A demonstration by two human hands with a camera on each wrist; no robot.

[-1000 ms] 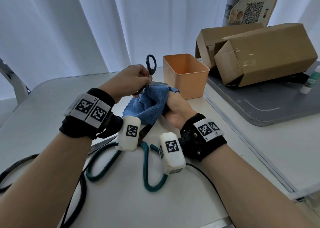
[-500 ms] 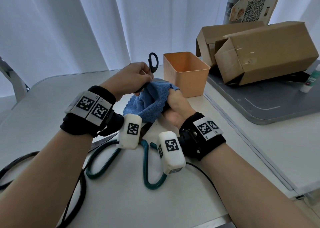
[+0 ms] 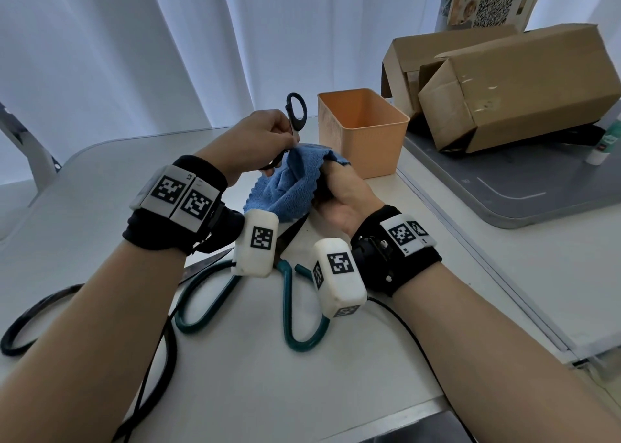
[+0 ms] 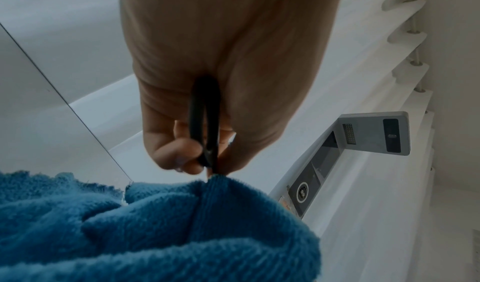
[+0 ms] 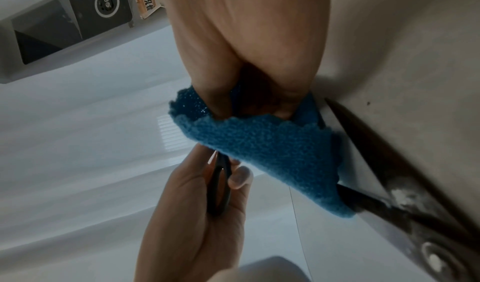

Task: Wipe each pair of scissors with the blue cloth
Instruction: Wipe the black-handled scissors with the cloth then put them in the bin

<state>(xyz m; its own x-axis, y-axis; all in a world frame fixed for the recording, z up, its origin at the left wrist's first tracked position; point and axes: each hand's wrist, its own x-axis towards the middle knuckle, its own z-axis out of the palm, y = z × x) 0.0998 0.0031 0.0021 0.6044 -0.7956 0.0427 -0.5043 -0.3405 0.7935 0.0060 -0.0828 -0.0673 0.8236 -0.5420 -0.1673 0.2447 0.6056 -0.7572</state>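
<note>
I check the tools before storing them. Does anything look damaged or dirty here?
Yes. The large green-handled scissors lying on the white table show whitish, rust-like blotches near the pivot screw. Nothing else stands out.

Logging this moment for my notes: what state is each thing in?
black-handled scissors: held by left hand, blades inside cloth.
blue cloth: bunched in right hand.
green-handled scissors: flat on table, open.
orange bin: upright.
cardboard box: on its side, flap open.
</note>
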